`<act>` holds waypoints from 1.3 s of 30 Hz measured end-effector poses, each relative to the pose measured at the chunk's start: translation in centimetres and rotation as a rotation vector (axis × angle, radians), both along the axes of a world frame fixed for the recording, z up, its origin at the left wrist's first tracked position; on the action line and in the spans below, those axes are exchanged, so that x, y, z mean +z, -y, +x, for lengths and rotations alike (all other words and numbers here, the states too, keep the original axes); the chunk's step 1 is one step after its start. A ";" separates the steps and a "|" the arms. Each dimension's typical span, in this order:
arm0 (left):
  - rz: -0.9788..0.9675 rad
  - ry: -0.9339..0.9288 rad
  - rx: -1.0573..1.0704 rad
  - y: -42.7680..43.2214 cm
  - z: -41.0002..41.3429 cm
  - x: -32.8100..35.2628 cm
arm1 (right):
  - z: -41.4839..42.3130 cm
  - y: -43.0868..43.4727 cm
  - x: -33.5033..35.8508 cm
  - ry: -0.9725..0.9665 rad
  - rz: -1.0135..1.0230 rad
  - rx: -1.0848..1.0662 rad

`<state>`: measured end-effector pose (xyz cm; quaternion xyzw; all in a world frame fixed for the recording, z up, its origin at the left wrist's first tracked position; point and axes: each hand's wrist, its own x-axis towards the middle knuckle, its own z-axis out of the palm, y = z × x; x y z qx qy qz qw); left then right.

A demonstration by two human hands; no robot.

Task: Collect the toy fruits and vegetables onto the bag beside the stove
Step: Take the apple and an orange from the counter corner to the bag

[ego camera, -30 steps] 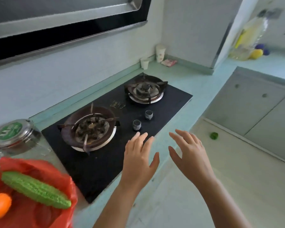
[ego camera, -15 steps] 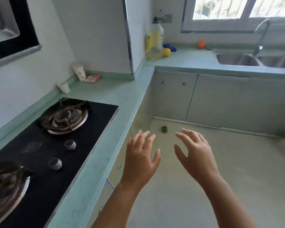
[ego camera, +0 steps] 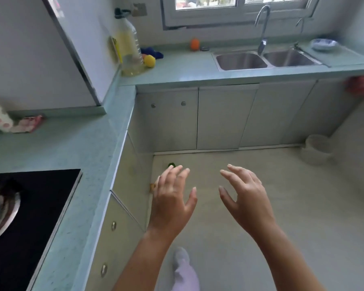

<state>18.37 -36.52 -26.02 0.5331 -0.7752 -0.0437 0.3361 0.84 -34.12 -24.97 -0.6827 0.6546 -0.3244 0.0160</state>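
While held above the floor [ego camera: 282, 206], left hand [ego camera: 172, 198], right hand [ego camera: 246, 198] — both empty, spread open, green toy [ego camera: 171, 164] beyond

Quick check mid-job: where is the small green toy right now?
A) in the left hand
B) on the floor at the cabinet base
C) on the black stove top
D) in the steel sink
B: the small green toy lies on the pale floor by the white cabinets, just beyond the open left hand, which holds nothing.
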 end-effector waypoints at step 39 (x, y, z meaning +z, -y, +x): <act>0.030 -0.018 0.028 59.1 -20.8 3.5 | -19.5 59.7 2.9 -0.004 -0.008 0.061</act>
